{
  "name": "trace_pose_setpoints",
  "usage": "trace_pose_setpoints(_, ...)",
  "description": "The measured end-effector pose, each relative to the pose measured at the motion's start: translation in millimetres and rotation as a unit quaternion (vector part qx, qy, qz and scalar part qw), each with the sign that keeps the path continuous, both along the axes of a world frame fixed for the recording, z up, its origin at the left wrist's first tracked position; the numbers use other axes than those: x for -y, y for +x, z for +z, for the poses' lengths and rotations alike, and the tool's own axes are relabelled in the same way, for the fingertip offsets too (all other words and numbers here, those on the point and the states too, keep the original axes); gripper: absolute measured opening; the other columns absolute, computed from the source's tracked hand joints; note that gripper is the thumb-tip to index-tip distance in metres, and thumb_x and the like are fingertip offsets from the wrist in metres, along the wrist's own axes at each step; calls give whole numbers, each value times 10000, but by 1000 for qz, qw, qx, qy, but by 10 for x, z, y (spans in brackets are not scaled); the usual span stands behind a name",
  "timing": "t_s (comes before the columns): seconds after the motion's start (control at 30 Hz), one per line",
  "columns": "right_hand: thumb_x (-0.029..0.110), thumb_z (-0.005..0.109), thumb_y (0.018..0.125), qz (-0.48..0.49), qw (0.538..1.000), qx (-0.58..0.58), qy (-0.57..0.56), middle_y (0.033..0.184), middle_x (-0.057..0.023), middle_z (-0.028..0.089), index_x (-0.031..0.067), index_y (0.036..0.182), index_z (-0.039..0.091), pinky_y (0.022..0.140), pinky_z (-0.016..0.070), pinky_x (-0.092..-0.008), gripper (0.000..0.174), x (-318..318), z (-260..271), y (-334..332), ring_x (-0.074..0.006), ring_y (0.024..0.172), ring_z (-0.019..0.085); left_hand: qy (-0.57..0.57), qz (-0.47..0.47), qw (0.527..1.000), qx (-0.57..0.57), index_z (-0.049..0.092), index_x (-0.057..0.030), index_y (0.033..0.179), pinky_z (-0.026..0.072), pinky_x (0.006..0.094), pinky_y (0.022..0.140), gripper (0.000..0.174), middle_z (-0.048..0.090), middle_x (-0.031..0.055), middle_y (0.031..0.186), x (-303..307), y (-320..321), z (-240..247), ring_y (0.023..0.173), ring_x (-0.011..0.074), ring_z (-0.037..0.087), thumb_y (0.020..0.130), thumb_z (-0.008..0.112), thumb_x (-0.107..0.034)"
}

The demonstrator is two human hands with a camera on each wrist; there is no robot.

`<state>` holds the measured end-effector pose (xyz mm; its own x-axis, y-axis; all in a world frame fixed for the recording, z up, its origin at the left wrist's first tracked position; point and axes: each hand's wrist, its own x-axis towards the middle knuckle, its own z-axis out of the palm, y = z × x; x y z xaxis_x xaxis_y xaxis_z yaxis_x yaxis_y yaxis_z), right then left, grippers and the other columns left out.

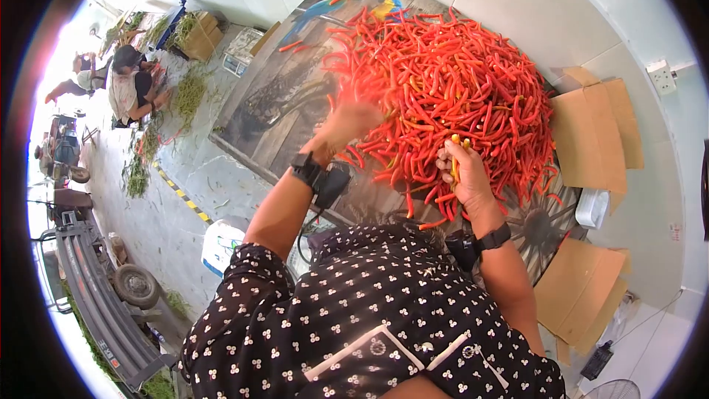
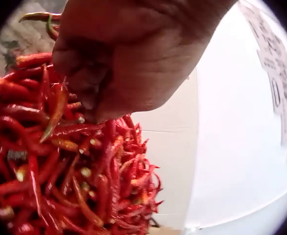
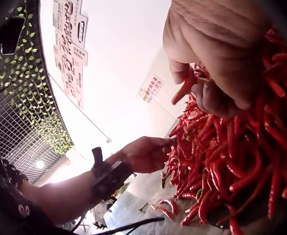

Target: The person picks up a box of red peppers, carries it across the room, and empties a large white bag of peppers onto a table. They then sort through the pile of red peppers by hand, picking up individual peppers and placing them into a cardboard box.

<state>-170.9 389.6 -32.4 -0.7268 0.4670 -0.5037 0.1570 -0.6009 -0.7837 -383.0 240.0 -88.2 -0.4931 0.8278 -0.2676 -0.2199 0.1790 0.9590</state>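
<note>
A large heap of red chili peppers (image 1: 458, 81) covers much of the table (image 1: 258, 114). My right hand (image 1: 470, 174) grips a few chilies at the heap's near edge, and yellow-orange ones (image 1: 456, 162) show between its fingers in the head view. From the right wrist, a red chili (image 3: 183, 90) sticks out past the curled fingers. My left hand (image 1: 347, 127), blurred in the head view, is over the heap's left edge. Its fingers curl close above the chilies in the left wrist view, where an orange-red chili (image 2: 58, 110) lies near them; I cannot tell whether it holds one.
Cardboard boxes (image 1: 591, 133) stand right of the table against the wall, near a white container (image 1: 592, 208). Several loose chilies lie on the tabletop. Farther left, a person (image 1: 133, 85) sits among green plants (image 1: 190, 96) on the floor. A three-wheeled cart (image 1: 103, 288) stands lower left.
</note>
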Motion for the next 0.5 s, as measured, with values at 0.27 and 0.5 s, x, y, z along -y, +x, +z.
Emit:
trace_pose_setpoints(0.27,128,594,847,32,998,-58,-16,726,42,488,93,933,558,427,284,-165,100,89,28,-60,-32,535,424,84,-96,986,-111,634,6,860,425,205,637,78,596,-20,778,-68,519,388,707,36,514,825,621,-62)
trace_pose_setpoints(0.5,104,603,836,-38,995,-51,80,675,68,499,51,935,602,442,293,-167,112,-12,154,326,-9,517,403,96,-218,954,-181,648,-15,846,464,267,634,112,629,78,745,-491,962,463,690,115,593,763,631,-89)
